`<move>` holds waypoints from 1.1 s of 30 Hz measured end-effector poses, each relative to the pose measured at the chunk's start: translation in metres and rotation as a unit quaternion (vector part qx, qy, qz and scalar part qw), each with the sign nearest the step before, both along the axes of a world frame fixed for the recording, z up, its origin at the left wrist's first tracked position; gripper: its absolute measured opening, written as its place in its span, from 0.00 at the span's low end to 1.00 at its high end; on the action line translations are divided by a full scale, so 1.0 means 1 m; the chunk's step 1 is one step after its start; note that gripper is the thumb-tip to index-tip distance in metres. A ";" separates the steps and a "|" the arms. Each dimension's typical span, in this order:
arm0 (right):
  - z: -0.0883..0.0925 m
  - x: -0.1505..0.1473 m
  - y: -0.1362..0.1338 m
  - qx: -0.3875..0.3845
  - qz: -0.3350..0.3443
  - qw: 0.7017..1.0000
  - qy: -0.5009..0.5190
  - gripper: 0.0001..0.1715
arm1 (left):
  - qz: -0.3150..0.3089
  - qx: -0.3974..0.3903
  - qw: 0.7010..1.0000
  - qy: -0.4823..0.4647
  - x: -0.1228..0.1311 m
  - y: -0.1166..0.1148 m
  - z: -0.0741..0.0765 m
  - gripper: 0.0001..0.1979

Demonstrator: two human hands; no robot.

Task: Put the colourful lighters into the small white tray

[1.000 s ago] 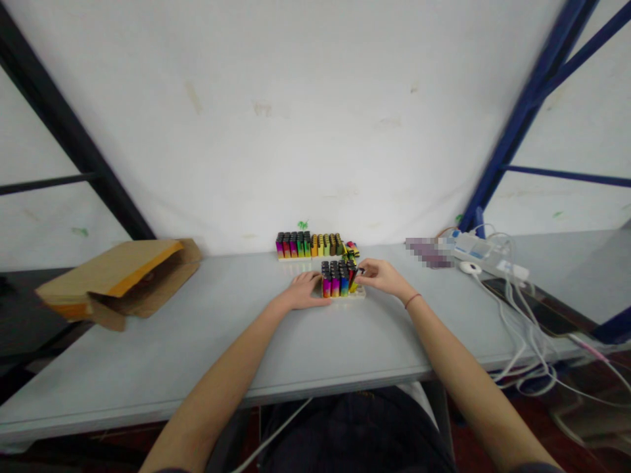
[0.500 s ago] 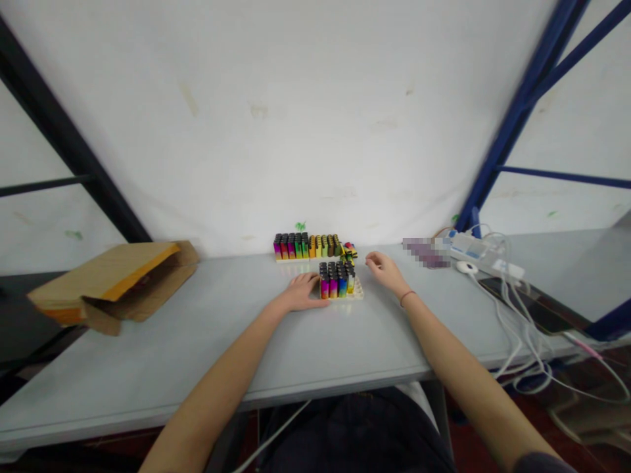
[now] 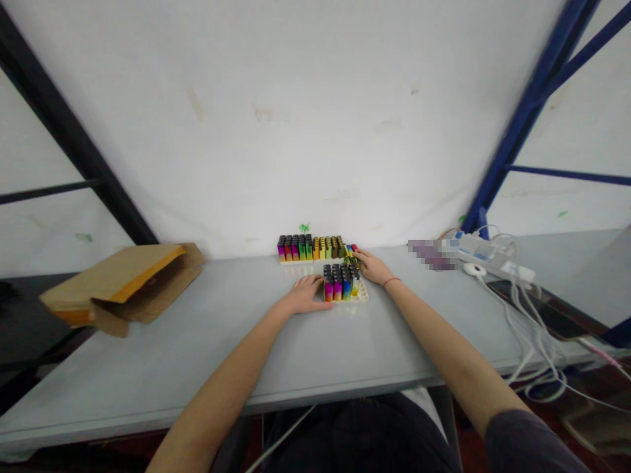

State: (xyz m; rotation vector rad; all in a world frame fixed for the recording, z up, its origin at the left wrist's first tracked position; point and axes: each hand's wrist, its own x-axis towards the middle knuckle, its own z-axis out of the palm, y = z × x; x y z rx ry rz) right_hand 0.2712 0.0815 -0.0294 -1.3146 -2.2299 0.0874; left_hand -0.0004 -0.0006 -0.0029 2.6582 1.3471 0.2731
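The scene is a long grey surface (image 3: 197, 348) in front of a white wall (image 3: 296, 118). A black metal frame (image 3: 64, 138) stands at the upper left of the frame, and a blue metal frame (image 3: 527, 112) stands at the upper right. On the left part of the surface lies an open brown envelope (image 3: 123, 289) with an orange edge. On the right part there is a power strip (image 3: 486, 253) with many white cables (image 3: 527, 341), and a phone (image 3: 539, 309) lies near the right edge. Beside the power strip is a blurred patch (image 3: 432, 255), and I cannot tell what it is.

In the middle, near the wall, stands a long row of colourful lighters (image 3: 309, 248) on a pale base. Closer to the person is a small pale tray (image 3: 362, 297) with more lighters (image 3: 339, 284) standing upright in rows. A few loose lighters (image 3: 351, 256) lie in a small pile at the right end of the long row.

The left hand (image 3: 305, 295) lies open and nearly flat, with its fingertips at the left side of the tray, and it holds nothing. The right hand (image 3: 372, 267) reaches to the loose lighters, and its fingers (image 3: 357, 254) touch the pile, but I cannot tell if they have hold of one.
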 end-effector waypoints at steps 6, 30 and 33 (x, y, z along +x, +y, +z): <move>0.001 0.003 -0.009 0.038 -0.004 0.999 -0.003 0.27 | -0.003 0.001 1.000 0.000 0.000 0.000 0.001 0.40; 0.005 0.013 -0.011 0.022 -0.090 0.995 -0.035 0.20 | 0.000 -0.009 1.000 -0.003 -0.001 0.000 0.000 0.40; 0.005 0.016 -0.013 0.021 -0.143 0.989 -0.026 0.22 | -0.001 -0.009 1.000 -0.004 -0.001 0.001 -0.001 0.40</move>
